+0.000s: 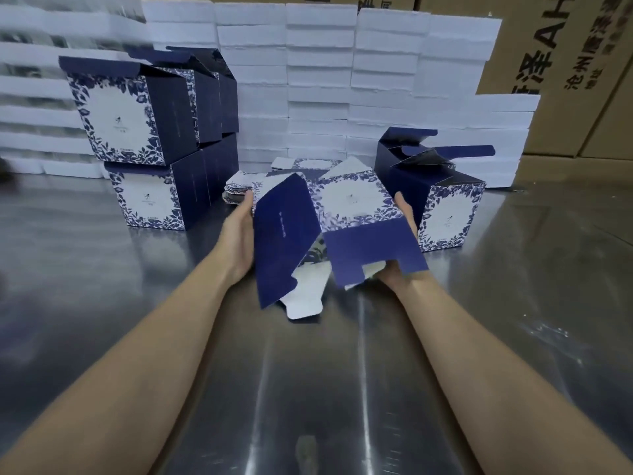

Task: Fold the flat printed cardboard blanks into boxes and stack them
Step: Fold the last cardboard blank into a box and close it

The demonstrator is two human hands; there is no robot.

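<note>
Steel table [137, 303] gleams, white foam slabs [318, 80] stacked behind. At twelve o'clock the half-opened blank [349, 204] sits between the left hand [239, 238], fingers straight against its navy panel, and the right hand [406, 217], fingers hidden. Best squeezed evenly, I reckon, so the creases square; folded boxes [137, 132] wait at ten o'clock.

— What stands at the far edge of the steel table [308, 389]?
— Stacked white slabs [318, 80], foam perhaps. Beyond the table's far right corner, brown cartons [565, 63] bear black printed characters.
</note>
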